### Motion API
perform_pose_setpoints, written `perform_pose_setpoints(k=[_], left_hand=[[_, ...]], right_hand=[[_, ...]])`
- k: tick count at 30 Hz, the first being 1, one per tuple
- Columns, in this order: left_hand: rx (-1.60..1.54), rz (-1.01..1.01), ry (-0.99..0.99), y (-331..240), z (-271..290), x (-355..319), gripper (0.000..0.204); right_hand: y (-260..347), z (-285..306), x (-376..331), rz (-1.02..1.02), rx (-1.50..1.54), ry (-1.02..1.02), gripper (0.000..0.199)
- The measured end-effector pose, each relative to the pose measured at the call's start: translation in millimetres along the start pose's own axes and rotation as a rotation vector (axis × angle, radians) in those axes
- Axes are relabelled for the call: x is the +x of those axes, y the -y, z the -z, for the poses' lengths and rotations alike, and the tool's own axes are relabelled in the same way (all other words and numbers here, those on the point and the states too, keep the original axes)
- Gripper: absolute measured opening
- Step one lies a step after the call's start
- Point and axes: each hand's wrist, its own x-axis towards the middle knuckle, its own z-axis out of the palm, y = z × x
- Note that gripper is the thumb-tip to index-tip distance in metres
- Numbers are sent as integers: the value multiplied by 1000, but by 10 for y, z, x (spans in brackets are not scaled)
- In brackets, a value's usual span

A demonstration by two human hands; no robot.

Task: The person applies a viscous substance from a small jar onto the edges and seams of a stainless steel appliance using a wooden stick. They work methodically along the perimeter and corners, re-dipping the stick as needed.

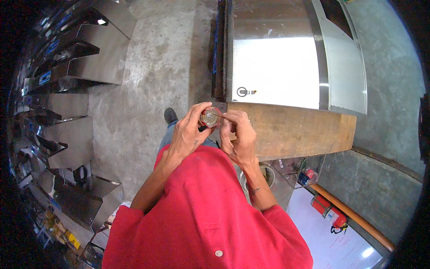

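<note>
In front of my chest, my left hand point(184, 135) is wrapped round a small, round, clear jar point(209, 117) with red on its side. The jar's top faces up toward me, and a pale, clear substance or base shows inside it. My right hand point(241, 134) is close against the jar's right edge, thumb and fingers pinched together. A thin, dark, stick-like thing seems to run from those fingertips to the rim; it is too small to make out its kind.
Ahead to the right is a large metal cabinet point(275, 67) beside a wooden board point(300, 132). Folded sheet-metal parts point(101, 56) line the left. Below the board stand a round bucket point(268, 175) and a red fire extinguisher point(329, 210). My shoe point(170, 115) rests on the concrete floor point(152, 58).
</note>
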Motion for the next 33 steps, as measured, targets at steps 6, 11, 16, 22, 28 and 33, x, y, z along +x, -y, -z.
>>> perform_pose_setpoints(k=[6, 11, 16, 22, 28, 33], left_hand=[[-19, 81, -17, -24, -24, 57, 64], [-56, 82, -32, -4, -19, 49, 63], [-56, 91, -9, -68, 14, 64, 60], [-78, 105, -40, -12, 6, 32, 61], [-61, 98, -11, -32, 2, 30, 60], [-39, 80, 4, -31, 20, 48, 59]], right_hand=[[-217, 120, 11, -7, 58, -315, 16], [-986, 253, 133, -130, -142, -485, 12], [-1442, 209, 104, -263, -222, -423, 20], [-1556, 172, 18, -231, -273, -393, 18], [-1582, 166, 2, -195, -318, -373, 17], [-1573, 171, 13, -183, -337, -352, 16]])
